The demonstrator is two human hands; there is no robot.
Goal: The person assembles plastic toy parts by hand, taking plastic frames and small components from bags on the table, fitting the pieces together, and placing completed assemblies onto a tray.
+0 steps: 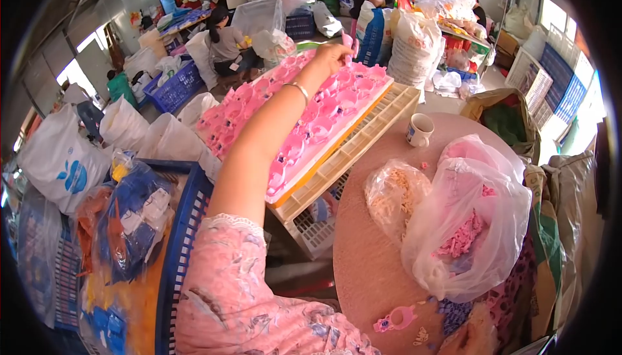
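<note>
1. Because the board (338,145) lies flat on cream crates (382,125), the pink ring-shaped pieces (324,105) sit raised, apparently to keep them within one arm's reach.
2. I read the left hand (329,60) as closed on a pink piece (348,40) at the board's far edge; the fingertip grip probably limits contact with its neighbours.
3. The left arm extends forward over the pieces, elbow slightly bent, bracelet (297,89) at the wrist, palm side turned away from my view.
4. The right hand is out of view, so I cannot tell its grip.
5. Open bags of small pink parts (463,235) and peach parts (403,189) rest on the round table (359,271) (a mug (420,130) stands behind them), presumably for easy access. One loose ring-shaped piece (396,319) lies near the table's front edge.
</note>
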